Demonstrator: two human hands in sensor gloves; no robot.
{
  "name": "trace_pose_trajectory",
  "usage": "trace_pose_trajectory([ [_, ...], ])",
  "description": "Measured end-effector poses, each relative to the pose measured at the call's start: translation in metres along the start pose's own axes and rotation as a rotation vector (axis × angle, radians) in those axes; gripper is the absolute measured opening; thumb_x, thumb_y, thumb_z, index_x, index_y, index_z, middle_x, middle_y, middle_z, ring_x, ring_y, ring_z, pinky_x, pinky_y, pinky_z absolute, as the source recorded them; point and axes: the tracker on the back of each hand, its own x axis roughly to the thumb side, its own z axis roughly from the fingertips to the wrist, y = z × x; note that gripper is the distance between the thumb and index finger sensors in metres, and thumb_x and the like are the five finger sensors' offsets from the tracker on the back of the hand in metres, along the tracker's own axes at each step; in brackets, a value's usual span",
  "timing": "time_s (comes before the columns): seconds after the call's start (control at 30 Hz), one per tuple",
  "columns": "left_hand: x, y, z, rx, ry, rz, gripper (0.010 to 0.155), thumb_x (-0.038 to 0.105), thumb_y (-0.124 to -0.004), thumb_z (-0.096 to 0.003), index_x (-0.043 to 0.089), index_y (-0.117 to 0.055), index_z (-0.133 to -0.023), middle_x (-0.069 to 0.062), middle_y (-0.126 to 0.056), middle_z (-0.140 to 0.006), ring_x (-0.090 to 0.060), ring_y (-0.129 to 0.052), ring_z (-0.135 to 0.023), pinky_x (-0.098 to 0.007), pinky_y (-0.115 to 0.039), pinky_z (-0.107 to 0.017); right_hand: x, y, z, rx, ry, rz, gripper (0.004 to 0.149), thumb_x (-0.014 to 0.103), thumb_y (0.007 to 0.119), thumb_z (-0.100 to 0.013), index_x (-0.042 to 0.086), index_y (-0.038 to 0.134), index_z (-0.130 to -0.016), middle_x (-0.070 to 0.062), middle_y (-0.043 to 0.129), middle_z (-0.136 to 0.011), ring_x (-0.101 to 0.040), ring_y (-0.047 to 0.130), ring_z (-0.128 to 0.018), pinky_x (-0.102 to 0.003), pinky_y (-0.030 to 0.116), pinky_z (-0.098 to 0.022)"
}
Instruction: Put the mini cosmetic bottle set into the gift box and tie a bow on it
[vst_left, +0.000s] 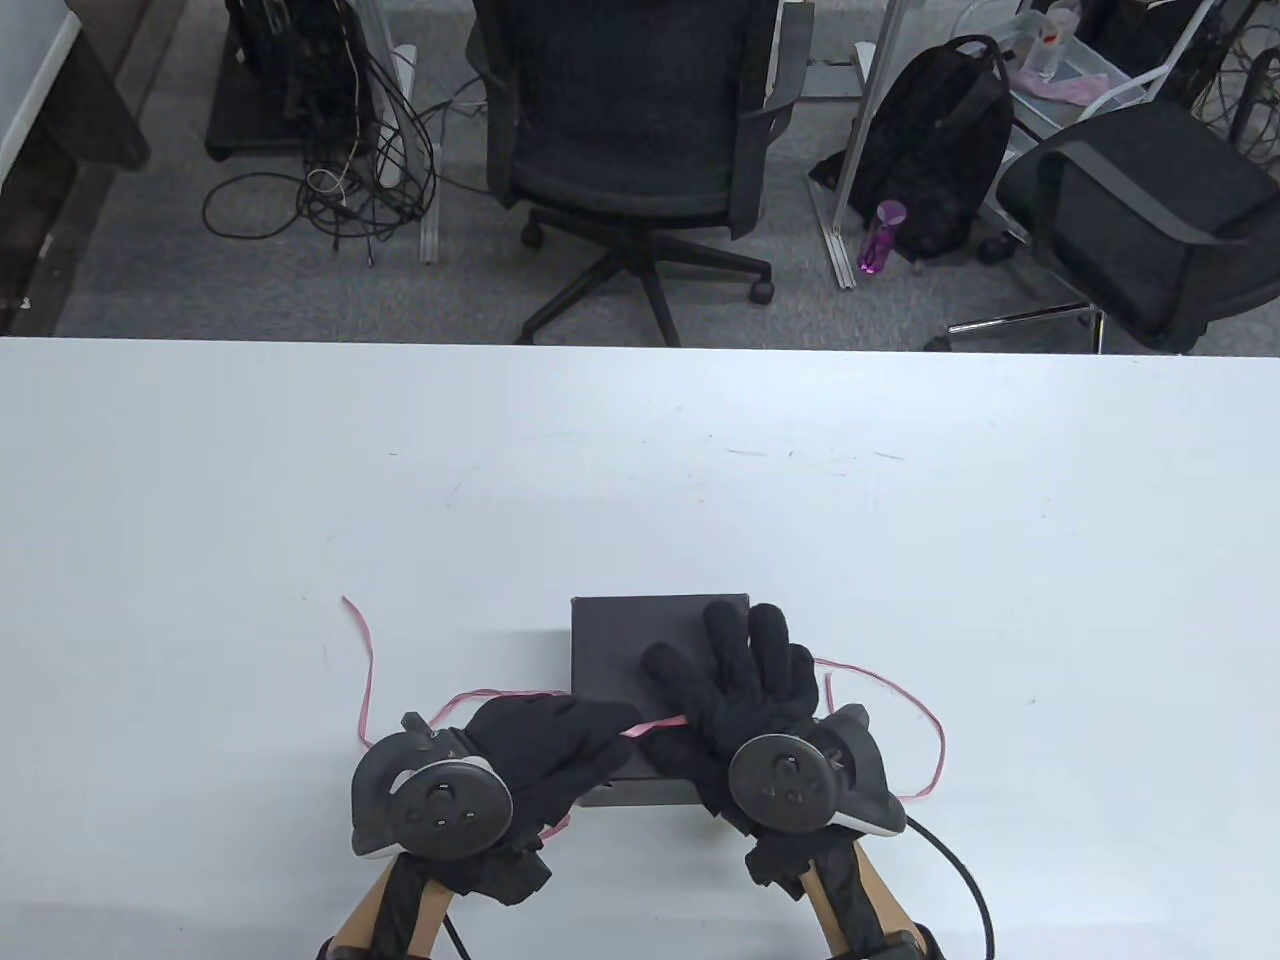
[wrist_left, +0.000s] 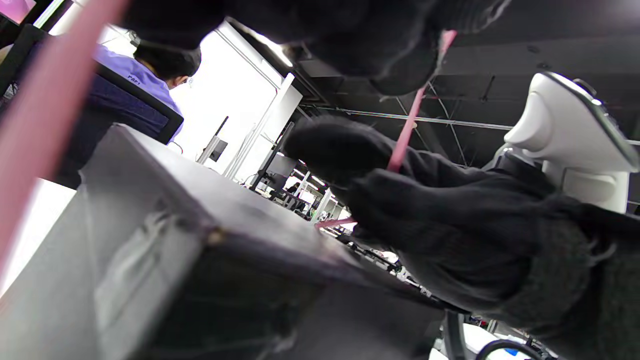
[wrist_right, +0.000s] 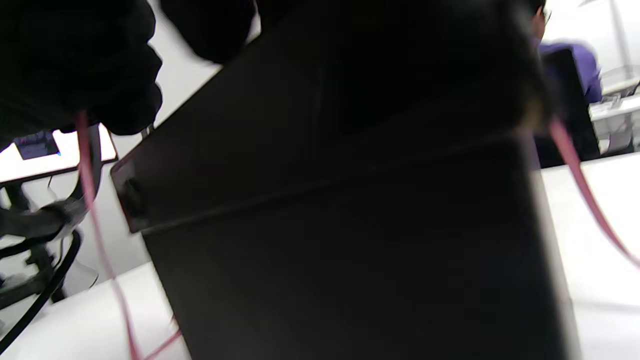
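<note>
A closed black gift box (vst_left: 640, 650) is seen on the white worktop (vst_left: 300, 480), near its front edge. The right hand (vst_left: 745, 690) is laid flat on the lid, its fingers (vst_left: 770, 625) straight and spread. A thin pink ribbon (vst_left: 365, 670) is pinched at the box's near edge by the curled fingers (vst_left: 600, 740) of the left hand (vst_left: 540, 750). Loose ribbon is trailed over the worktop on both sides of the box.
</note>
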Motion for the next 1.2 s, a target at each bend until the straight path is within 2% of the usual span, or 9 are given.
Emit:
trace_pose_trajectory([
  [0.1, -0.009, 0.005, 0.001, -0.024, 0.071, -0.06, 0.044, 0.055, -0.066, -0.0546, 0.034, -0.083, -0.088, 0.015, -0.092, -0.047, -0.009, -0.09, -0.021, -0.035, -0.089, -0.033, -0.016, -0.019, 0.008, -0.318, 0.057, -0.136, 0.043, 0.021, 0.06, -0.058, 0.002, 0.075, -0.093, -0.035, 0.067, -0.103, -0.06, 0.064, -0.088, -0.074, 0.057, -0.058],
  [0.2, -0.022, 0.009, 0.001, -0.085, 0.157, -0.116, 0.043, 0.053, -0.066, -0.0555, 0.034, -0.082, -0.09, 0.016, -0.092, -0.049, -0.008, -0.092, -0.024, -0.036, -0.09, -0.036, -0.037, -0.031, 0.013, -0.361, 0.122, -0.301, 0.042, 0.019, 0.059, -0.057, 0.001, 0.074, -0.093, -0.036, 0.077, -0.093, -0.035, 0.096, -0.061, -0.052, 0.082, -0.045],
  [0.37, -0.048, 0.011, 0.003, -0.196, 0.281, -0.035, 0.043, 0.051, -0.066, -0.0567, 0.033, -0.08, -0.093, 0.015, -0.093, -0.052, -0.009, -0.095, -0.028, -0.038, -0.09, -0.04, -0.075, -0.033, 0.02, -0.293, 0.281, -0.363, 0.043, 0.021, 0.06, -0.059, 0.002, 0.074, -0.094, -0.018, 0.097, -0.06, -0.009, 0.091, -0.017, -0.03, 0.085, -0.015],
  [0.67, -0.087, 0.023, 0.013, -0.261, 0.466, -0.069, 0.043, 0.051, -0.069, -0.056, 0.033, -0.081, -0.093, 0.015, -0.093, -0.05, -0.009, -0.093, -0.025, -0.036, -0.09, -0.038, -0.132, -0.019, 0.036, -0.101, 0.629, 0.197, 0.043, 0.022, 0.06, -0.059, 0.001, 0.075, -0.094, -0.013, 0.096, -0.049, -0.007, 0.088, -0.01, -0.026, 0.083, -0.007],
  [0.77, -0.096, 0.025, 0.016, -0.304, 0.53, -0.122, 0.043, 0.052, -0.07, -0.0553, 0.033, -0.081, -0.093, 0.015, -0.093, -0.049, -0.009, -0.092, -0.024, -0.035, -0.09, -0.037, -0.142, -0.008, 0.036, 0.035, 0.686, 0.177, 0.043, 0.023, 0.06, -0.059, 0.002, 0.075, -0.095, -0.013, 0.096, -0.049, -0.006, 0.088, -0.011, -0.026, 0.083, -0.008],
  [0.93, -0.11, 0.03, 0.024, -0.304, 0.663, -0.303, 0.043, 0.052, -0.07, -0.0551, 0.034, -0.081, -0.093, 0.015, -0.093, -0.051, -0.009, -0.094, -0.026, -0.036, -0.09, -0.039, -0.151, -0.003, 0.039, 0.071, 0.745, 0.154, 0.044, 0.022, 0.06, -0.06, 0.0, 0.074, -0.095, -0.014, 0.096, -0.05, -0.007, 0.088, -0.011, -0.026, 0.083, -0.008],
  [1.07, -0.116, 0.036, 0.03, -0.224, 0.667, -0.232, 0.043, 0.051, -0.068, -0.0561, 0.034, -0.08, -0.094, 0.014, -0.093, -0.052, -0.01, -0.094, -0.028, -0.038, -0.089, -0.04, -0.161, 0.0, 0.044, 0.156, 0.816, 0.176, 0.044, 0.021, 0.061, -0.06, 0.0, 0.075, -0.096, -0.016, 0.096, -0.054, -0.009, 0.089, -0.015, -0.029, 0.084, -0.012],
  [1.13, -0.113, 0.038, 0.029, -0.187, 0.624, -0.185, 0.043, 0.05, -0.068, -0.0564, 0.033, -0.08, -0.093, 0.014, -0.093, -0.05, -0.01, -0.093, -0.026, -0.037, -0.089, -0.039, -0.161, -0.001, 0.042, 0.246, 0.829, 0.146, 0.051, 0.02, 0.064, -0.06, 0.0, 0.063, -0.107, -0.03, 0.083, -0.081, -0.03, 0.092, -0.049, -0.049, 0.081, -0.04],
  [1.2, -0.105, 0.038, 0.026, -0.162, 0.572, -0.147, 0.043, 0.05, -0.067, -0.0567, 0.033, -0.08, -0.093, 0.015, -0.093, -0.049, -0.009, -0.092, -0.024, -0.036, -0.089, -0.037, -0.156, -0.007, 0.039, 0.28, 0.802, 0.134, 0.068, 0.018, 0.07, -0.06, -0.004, 0.037, -0.115, -0.048, 0.04, -0.107, -0.068, 0.057, -0.086, -0.077, 0.053, -0.057],
])
